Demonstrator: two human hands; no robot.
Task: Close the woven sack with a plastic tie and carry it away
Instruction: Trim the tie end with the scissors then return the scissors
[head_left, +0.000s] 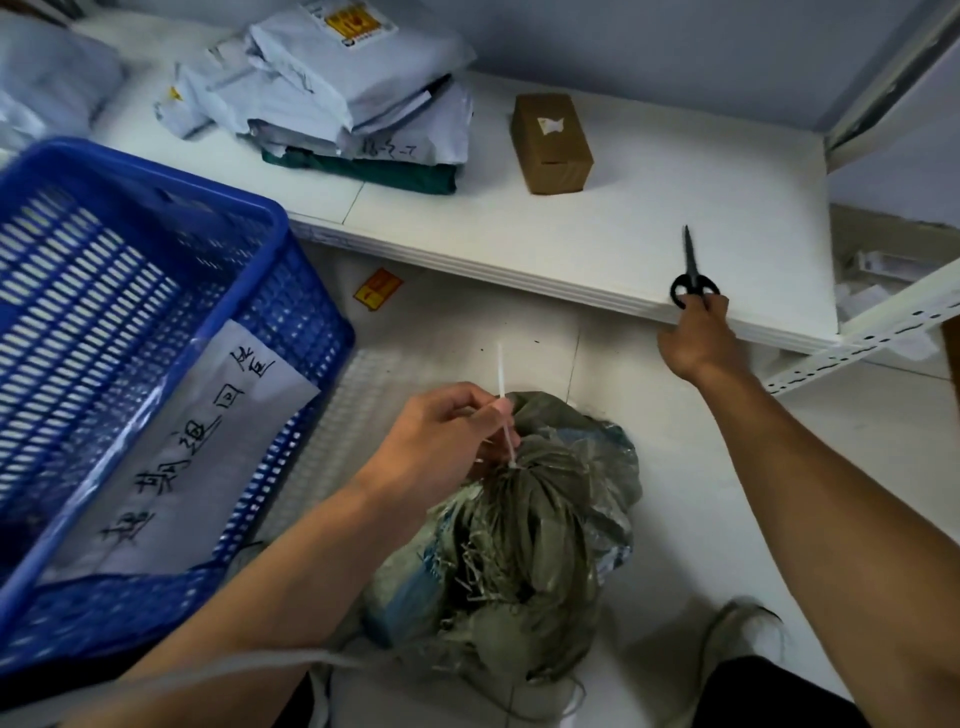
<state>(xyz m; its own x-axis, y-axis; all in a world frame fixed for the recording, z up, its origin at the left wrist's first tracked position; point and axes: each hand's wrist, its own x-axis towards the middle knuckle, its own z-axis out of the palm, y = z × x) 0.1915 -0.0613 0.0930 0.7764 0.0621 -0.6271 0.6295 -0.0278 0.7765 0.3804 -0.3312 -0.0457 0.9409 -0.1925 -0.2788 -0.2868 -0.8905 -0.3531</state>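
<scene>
Plastic tie (503, 410) looks cinched round the woven sack (540, 519), left hand (441, 436) pinching its tail, right hand (696, 338) gripping scissors (691, 270) on the shelf (597, 249); carrying remains.

- My left arm bends inward, left hand (447, 436) low before me, thumb and fingers pinching the plastic tie (502, 384).
- My right arm stretches forward, right hand (696, 338) touching the scissors (691, 270) at the handles, grip unclear.

One head-worn wide-angle view, steeply downward and close over the woven sack (540, 519), low shelf (623, 234) ahead.
</scene>
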